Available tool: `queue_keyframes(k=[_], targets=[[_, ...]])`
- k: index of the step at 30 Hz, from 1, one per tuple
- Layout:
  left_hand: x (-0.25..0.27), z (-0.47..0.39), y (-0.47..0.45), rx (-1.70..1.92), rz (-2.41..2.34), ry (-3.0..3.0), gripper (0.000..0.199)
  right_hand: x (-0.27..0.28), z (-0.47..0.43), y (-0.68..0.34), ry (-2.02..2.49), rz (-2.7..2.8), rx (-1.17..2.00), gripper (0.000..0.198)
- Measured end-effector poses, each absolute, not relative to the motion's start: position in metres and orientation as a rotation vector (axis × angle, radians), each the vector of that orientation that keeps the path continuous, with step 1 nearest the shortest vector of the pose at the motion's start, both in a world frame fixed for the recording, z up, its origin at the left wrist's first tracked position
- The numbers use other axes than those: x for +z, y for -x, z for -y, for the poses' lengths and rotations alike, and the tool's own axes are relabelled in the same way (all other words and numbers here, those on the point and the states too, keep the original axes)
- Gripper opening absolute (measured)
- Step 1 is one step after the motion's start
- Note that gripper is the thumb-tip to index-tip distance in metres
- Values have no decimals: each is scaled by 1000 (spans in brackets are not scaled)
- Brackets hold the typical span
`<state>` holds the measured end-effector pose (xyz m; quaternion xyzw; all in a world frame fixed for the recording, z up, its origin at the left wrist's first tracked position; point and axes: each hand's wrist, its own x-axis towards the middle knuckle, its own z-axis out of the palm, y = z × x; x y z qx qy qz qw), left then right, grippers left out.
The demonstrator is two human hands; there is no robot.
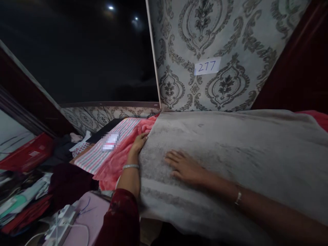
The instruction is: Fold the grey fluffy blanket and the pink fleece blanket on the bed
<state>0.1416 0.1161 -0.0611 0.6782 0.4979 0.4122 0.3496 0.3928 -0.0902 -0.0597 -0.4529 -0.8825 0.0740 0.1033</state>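
Observation:
A large grey plush cloth (230, 136) with darker brushed patches lies spread over a raised surface. At its left edge is my left hand (139, 142), wearing a bracelet, its fingers closed on the border of the cloth. My right hand (187, 168) rests palm down on the cloth, its fingers spread and slightly blurred. A pink fuzzy blanket (120, 155) lies just left of my left hand, partly under the grey cloth. Beside it is a striped cloth (93, 159) with a small blurred-out item (110, 141) on top.
A large dark television screen (84, 54) hangs behind, near patterned wallpaper (174, 44) bearing a paper marked 277 (207, 66). On the lower left, a white power strip (63, 220) with cables sits on a pink surface (94, 208). Piled clothes (69, 179) and a red box (28, 153) lie farther left.

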Motion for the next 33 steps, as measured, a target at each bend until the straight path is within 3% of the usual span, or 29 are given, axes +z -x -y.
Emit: queue_keyframes(k=[6,11,16,23,29,33], targets=[[-70,-118,-126,1019,-1044,-1515,59,-66,29,-345,1045,2773,331,70],[-76,-124,-127,1064,-1092,-1489,45,-63,-56,-405,1500,2625,121,61],[-80,-126,-130,1092,-1175,-1432,46,-43,-78,-418,1992,2239,-145,59],[-84,-126,-129,1157,-1160,-1382,44,-64,-44,-338,1153,2808,134,65],[-81,-122,-134,1150,-1293,-1577,39,-53,-101,-364,1608,2571,15,58],[-81,-121,-140,1112,-1332,-1827,53,-43,-107,-363,1860,2344,22,58]])
